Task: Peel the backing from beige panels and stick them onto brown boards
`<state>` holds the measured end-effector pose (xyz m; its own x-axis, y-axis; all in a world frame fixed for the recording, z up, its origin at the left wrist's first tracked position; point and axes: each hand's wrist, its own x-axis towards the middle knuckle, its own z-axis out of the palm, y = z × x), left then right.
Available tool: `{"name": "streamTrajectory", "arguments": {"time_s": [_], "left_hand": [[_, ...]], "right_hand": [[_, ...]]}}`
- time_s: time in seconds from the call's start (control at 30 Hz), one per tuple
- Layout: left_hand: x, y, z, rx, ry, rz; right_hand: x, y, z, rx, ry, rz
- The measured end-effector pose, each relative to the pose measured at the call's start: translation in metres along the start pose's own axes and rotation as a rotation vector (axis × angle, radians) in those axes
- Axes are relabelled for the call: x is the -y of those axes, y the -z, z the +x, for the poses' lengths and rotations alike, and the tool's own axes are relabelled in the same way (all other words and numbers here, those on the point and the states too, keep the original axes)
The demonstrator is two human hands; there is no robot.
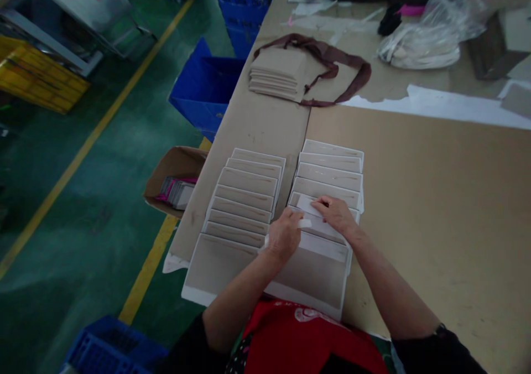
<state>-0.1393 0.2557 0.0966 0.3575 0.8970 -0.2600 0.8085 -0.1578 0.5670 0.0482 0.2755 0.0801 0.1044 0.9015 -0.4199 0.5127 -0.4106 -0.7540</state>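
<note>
Two rows of overlapping grey-brown boards with white edges lie before me, a left row [246,197] and a right row [331,171]. Brownish streaks run along the exposed edges of many boards. Over the right row, my right hand [338,214] pinches the end of a white paper strip [307,204] that lies across one board. My left hand [285,234] is closed around some white strips [305,223], whose ends stick out on both sides. Another pale strip [323,245] lies along the top of the nearest right-hand board.
Farther up the table are a stack of grey boards [276,75], a brown strap [348,58] and a clear plastic bag [427,45]. Left of the table edge stand a blue bin [203,86] and a cardboard box [170,164]. Brown sheeting [435,208] covers the right side.
</note>
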Motion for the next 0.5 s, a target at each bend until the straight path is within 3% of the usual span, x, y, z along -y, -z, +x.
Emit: {"name": "streamTrajectory", "arguments": {"time_s": [0.2, 0.5], "left_hand": [[-0.005, -0.005, 0.018, 0.095, 0.004, 0.195], [0.001, -0.011, 0.020, 0.119, 0.019, 0.238]], "right_hand": [[-0.002, -0.015, 0.022, 0.011, 0.066, -0.183], [-0.001, -0.017, 0.025, 0.020, 0.090, -0.374]]}}
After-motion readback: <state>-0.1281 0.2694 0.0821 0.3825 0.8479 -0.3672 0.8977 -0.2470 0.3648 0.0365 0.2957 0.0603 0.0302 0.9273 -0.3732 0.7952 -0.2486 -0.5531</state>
